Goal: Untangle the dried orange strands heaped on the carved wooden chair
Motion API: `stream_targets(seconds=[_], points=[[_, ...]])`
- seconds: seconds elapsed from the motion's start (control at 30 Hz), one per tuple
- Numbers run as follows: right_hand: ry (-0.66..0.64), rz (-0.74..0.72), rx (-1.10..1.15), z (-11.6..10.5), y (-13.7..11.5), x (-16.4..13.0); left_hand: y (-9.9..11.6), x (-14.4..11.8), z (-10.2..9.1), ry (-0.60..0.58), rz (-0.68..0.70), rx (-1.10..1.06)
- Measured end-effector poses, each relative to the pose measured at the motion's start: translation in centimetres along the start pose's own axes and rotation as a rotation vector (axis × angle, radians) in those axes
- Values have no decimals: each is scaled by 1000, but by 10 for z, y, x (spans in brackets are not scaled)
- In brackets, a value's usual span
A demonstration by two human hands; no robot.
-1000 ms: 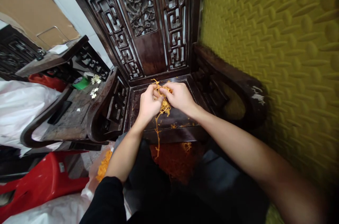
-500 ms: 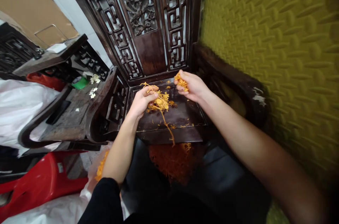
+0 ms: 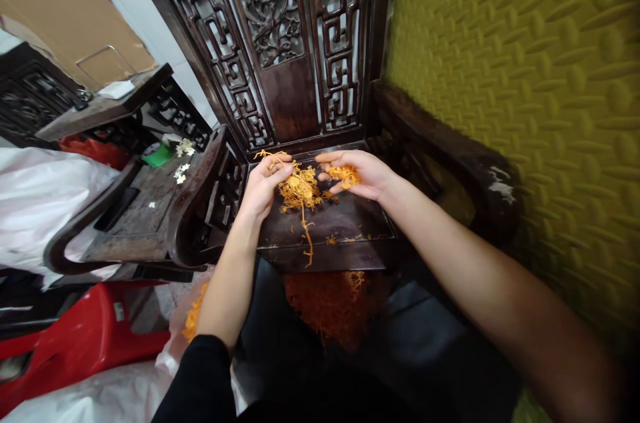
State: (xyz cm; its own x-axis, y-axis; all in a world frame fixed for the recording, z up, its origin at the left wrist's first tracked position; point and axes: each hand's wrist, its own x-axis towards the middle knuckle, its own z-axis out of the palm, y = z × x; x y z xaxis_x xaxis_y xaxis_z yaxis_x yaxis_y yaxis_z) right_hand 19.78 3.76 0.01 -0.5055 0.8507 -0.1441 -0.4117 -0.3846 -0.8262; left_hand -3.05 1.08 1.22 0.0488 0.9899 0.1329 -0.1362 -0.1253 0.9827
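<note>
Over the dark seat [image 3: 345, 219] of a carved wooden chair [image 3: 280, 43], both bare hands work at a mass of orange threads. At about ten o'clock from the seat's middle, the left hand [image 3: 263, 183] is closed on a tangle of orange strands [image 3: 299, 188], thumb pressed across the top of it; one long strand dangles from the tangle down toward six o'clock, ending near the seat's front edge. Just beside it, at two o'clock from the seat's middle, the right hand [image 3: 363, 173] lies palm up with fingers loosely curled, cradling a small clump of orange bits [image 3: 345, 175]. The two hands are close but apart, with the tangle between them. A few loose orange scraps [image 3: 330, 239] lie on the seat below the hands. Under the front edge, at six o'clock, sits a heap of orange threads [image 3: 327, 303]. Off at nine o'clock stand a second dark chair [image 3: 140, 209] and a red plastic stool [image 3: 85, 336]; at three o'clock hangs a yellow textured wall [image 3: 525, 76].
</note>
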Motion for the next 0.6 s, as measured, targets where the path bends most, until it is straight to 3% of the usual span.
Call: stream_targets(seconds=[0.2,0.4,0.5,0.6], points=[[107,-192,-251,9,12,0,2,-2,1,-4,7,-19],[124,-431,-764,20,20,-1,1,-4,5,4,34,-34],[332,-536,-606,11,16,5,2,-1,3,133,73,-113],[482,-533,-327,1,12,13,2,0,2,149,19,-238]])
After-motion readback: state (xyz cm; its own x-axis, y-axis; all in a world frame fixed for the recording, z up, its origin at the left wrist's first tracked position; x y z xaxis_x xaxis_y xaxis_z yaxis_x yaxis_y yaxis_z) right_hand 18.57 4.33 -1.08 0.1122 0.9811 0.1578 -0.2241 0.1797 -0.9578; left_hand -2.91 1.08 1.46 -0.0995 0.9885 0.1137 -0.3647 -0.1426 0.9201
